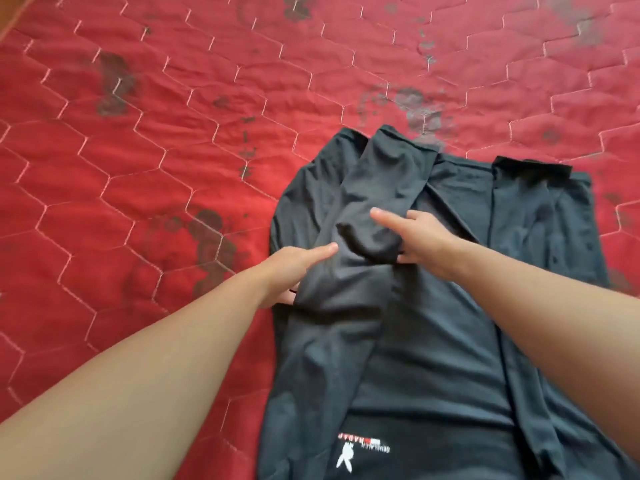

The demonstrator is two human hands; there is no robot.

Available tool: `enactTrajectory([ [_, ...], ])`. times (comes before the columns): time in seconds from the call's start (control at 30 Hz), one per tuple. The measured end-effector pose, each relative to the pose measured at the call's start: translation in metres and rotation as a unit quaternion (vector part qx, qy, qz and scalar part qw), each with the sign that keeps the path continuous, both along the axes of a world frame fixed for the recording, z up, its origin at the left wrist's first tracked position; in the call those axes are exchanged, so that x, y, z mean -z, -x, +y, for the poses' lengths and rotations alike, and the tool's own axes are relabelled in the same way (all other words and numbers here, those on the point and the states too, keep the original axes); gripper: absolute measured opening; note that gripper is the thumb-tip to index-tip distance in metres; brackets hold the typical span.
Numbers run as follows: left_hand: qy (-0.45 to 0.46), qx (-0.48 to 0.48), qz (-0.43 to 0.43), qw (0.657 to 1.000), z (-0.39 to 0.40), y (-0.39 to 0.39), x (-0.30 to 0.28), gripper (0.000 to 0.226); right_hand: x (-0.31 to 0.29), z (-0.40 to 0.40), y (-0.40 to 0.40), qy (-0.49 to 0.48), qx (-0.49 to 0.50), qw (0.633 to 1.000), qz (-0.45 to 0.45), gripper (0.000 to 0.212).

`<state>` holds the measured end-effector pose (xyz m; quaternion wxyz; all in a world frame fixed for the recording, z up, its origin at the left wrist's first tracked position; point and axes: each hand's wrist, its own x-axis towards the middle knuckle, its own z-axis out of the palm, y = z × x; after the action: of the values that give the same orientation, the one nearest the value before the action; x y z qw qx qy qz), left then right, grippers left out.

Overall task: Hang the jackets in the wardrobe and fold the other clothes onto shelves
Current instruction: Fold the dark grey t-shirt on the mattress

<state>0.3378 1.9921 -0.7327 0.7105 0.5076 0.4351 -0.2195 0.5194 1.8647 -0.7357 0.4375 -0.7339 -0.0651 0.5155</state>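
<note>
A dark grey shirt (436,358) lies spread on the red quilted bedspread (138,150), its white and red logo (363,448) near the bottom edge of the view. The left side and its sleeve (377,181) are folded inward over the body. My left hand (294,268) pinches that folded part from the left, thumb on top and fingers tucked under the cloth. My right hand (420,240) holds the same fold from the right, one finger lying along the top and the others under the edge. The right side of the shirt is folded in too.
The bedspread has pale hexagon stitching and dark worn patches and fills the view to the left and beyond the shirt. A strip of wooden edge (10,15) shows at the top left corner. No other clothes are in sight.
</note>
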Motion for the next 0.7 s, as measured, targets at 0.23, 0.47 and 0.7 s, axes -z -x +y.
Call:
enactTrajectory([
  [0.23, -0.165, -0.059, -0.087, 0.981, -0.03, 0.06, -0.008, 0.01, 0.004, -0.076, 0.101, 0.05, 0.055, 0.945, -0.319, 0.035],
  [0.47, -0.174, -0.008, 0.031, 0.984, -0.101, 0.142, -0.021, 0.05, -0.011, -0.17, 0.248, 0.015, -0.318, 0.854, -0.411, 0.048],
  [0.7, -0.392, 0.067, 0.146, 0.906, -0.178, 0.208, 0.0, 0.06, -0.006, -0.246, 0.354, 0.05, -0.455, 0.759, -0.462, 0.026],
])
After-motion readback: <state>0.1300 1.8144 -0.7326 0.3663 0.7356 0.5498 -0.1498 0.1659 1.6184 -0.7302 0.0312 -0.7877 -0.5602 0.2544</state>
